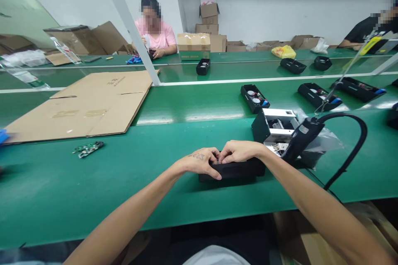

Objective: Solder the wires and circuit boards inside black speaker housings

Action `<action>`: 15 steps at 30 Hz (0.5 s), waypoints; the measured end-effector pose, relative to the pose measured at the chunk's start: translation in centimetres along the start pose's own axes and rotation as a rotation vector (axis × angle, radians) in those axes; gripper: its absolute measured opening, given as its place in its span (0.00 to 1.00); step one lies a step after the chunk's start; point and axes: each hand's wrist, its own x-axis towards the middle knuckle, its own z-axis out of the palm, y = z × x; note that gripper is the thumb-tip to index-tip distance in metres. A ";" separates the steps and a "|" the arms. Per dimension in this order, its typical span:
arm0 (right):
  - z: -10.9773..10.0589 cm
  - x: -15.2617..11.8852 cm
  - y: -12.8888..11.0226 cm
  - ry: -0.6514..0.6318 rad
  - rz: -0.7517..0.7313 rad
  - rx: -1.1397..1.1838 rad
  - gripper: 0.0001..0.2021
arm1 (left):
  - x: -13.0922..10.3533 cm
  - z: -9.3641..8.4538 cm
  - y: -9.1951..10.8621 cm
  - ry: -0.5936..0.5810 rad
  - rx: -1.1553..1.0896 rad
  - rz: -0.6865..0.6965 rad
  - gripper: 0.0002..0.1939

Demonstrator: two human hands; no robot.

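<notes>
Black plastic sits under both hands at my end of the feed: an open case (238,171) lying lengthwise on the green table (124,186), close to its near edge. From here I can see my left hand (201,162) half closed around the left end of that case, thumb laid along the near wall and fingers bent over the rim. My right hand (238,151) reaches over the top from the other side, its fingers drawn together and pointing down beside the left fingertips; I cannot tell whether it has hold of anything, as the tips are hidden inside.

Just beyond the case, to the right, I have a white-and-black box (275,126) with its front open, and next to it a dark handheld tool (301,138) on a thick cable. Well off to the left lie some green circuit boards (88,149), with a flat cardboard sheet (93,101) behind them. Farther back I make out more black housings (255,99) with round white parts inside, and across from me a co-worker in a pink top (168,37).
</notes>
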 end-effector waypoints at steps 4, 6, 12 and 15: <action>0.0 0.6 0.1 -0.012 0.010 -0.017 0.17 | 0.1 0.1 -0.2 0.002 -0.004 0.007 0.23; 0.1 0.5 -0.2 -0.005 0.029 -0.030 0.17 | 0.1 0.1 -0.2 -0.002 -0.006 0.010 0.23; 1.7 -1.2 -2.6 0.124 0.134 -0.136 0.15 | 0.4 -0.3 -0.3 -0.015 -0.018 0.006 0.23; 3.7 -1.7 -3.6 0.256 0.216 -0.195 0.28 | 0.4 -0.5 -0.2 -0.024 -0.034 0.011 0.23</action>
